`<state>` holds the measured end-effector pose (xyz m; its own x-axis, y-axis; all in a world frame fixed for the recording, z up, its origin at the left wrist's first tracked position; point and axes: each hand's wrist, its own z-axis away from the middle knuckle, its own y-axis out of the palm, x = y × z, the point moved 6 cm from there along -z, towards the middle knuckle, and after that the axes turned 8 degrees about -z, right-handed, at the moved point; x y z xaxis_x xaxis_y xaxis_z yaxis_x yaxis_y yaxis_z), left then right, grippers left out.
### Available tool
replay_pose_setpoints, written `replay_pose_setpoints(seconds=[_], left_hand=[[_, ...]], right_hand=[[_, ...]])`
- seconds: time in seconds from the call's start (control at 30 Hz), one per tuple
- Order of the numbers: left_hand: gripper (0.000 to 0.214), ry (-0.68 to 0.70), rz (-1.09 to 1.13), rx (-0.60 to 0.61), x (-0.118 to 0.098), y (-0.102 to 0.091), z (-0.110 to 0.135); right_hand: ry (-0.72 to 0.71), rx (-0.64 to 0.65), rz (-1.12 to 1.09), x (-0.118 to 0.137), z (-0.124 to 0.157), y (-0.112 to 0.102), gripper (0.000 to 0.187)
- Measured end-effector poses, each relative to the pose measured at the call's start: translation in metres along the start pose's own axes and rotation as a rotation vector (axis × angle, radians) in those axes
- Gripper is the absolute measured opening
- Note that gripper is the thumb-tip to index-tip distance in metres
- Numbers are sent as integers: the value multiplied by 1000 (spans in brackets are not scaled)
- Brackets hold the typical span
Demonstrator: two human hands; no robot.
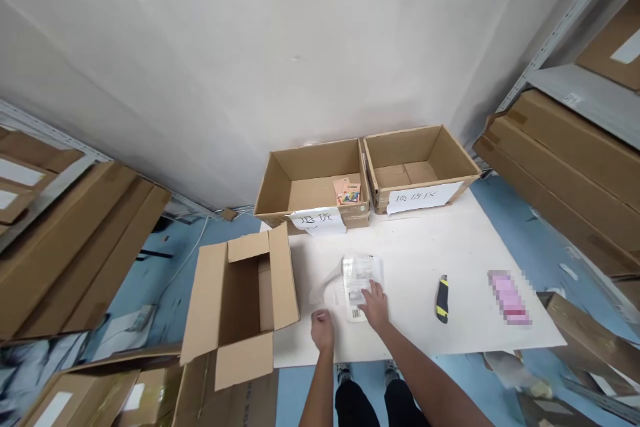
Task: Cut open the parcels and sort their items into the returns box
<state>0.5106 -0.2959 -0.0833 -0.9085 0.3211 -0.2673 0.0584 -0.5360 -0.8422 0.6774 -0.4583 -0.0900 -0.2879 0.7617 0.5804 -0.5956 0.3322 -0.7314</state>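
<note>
A white package with a printed label and a barcode (356, 313) lies on the white table, in what looks like clear plastic. My right hand (375, 305) rests on its right side, fingers spread. Just left of the package, my left hand (323, 330) is closed near the table's front edge. What it holds, if anything, is hidden. A thin see-through strip (327, 287) reaches from the package towards that hand. To the right of both hands lies a black and yellow utility knife (442, 299).
An open cardboard box (245, 300) stands left of my hands. Two open boxes with handwritten paper signs line the back: the left box (280, 193) contains small colourful packets (349, 192), the right box (420, 173) stands beside it. A blurred pink item (509, 295) lies at right. Shelves flank the table.
</note>
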Motion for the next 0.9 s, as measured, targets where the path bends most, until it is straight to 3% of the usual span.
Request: replay_pose_setpoints(seconds=[0.1, 0.23, 0.27, 0.33, 0.4, 0.47, 0.53, 0.57, 0.63, 0.73, 0.9], left_hand=[[38, 122, 83, 108, -32, 21, 7], [47, 110, 83, 199, -63, 38, -2], [47, 95, 79, 215, -66, 40, -5], [47, 74, 82, 245, -70, 44, -10], [48, 59, 105, 269, -71, 47, -13], [49, 34, 140, 282, -73, 48, -16], [46, 3, 185, 288, -76, 47, -20], [43, -8, 212, 295, -77, 47, -21], [33, -12, 278, 314, -81, 47, -23], [23, 23, 392, 341, -87, 47, -19], [28, 154, 568, 355, -107, 30, 6]], right_hand=[[73, 0, -45, -27, -7, -30, 39], [544, -206, -92, -113, 13, -102, 60], [606, -278, -91, -127, 23, -116, 65], [521, -394, -58, -134, 38, -132, 71], [239, -376, -11, -113, 43, -119, 73], [-18, -124, -4, -84, 42, -74, 80], [-104, 165, 16, -65, 40, -20, 96], [-98, 249, 29, -61, 39, 1, 101], [-49, 268, 43, -59, 34, 24, 105], [-37, 286, -29, -66, 29, 26, 100], [5, 305, -400, -78, 14, -15, 84]])
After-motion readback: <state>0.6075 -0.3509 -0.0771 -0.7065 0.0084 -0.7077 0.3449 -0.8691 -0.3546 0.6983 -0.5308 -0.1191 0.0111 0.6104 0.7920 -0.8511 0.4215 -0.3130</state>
